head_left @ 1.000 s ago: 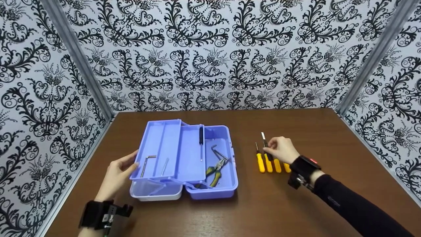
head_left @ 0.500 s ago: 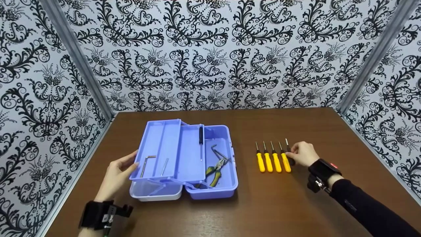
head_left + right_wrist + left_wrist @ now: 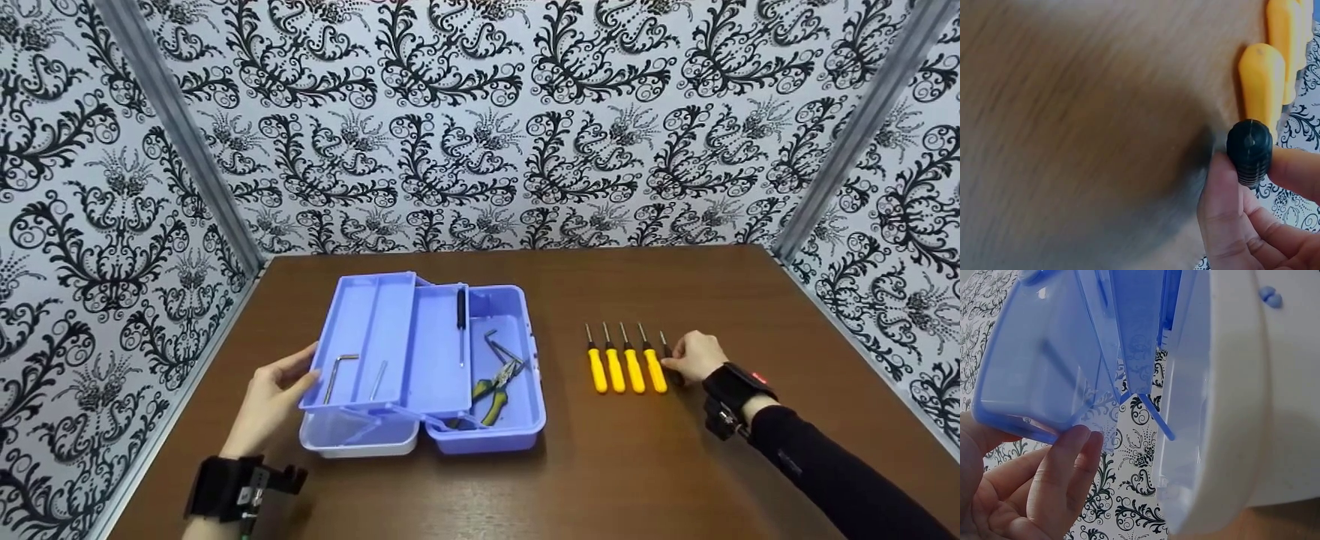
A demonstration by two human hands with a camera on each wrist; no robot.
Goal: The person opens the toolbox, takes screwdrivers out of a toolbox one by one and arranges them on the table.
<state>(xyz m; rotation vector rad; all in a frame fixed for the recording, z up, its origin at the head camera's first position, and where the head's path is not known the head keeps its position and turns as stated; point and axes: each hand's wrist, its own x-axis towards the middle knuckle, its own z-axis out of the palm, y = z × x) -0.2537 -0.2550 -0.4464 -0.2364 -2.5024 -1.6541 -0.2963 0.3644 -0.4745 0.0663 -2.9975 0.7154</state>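
Observation:
My left hand grips the near left edge of the raised upper tray of a lilac toolbox. In the left wrist view, thumb and fingers pinch the tray's corner. Right of the box, my right hand pinches a black-handled screwdriver, its shaft pointing away from me. This screwdriver lies close beside the rightmost of several yellow-handled screwdrivers, which form a neat row on the table. My fingers partly hide its handle in the head view.
Inside the trays lie an L-shaped hex key, a thin metal rod and another black-handled screwdriver. The box bottom holds pliers and grey hex keys. Patterned walls enclose the brown table.
My right hand has carried the black-handled screwdriver rightward over the yellow ones and lowered it at the row's right end. The left hand keeps its grip on the tray.

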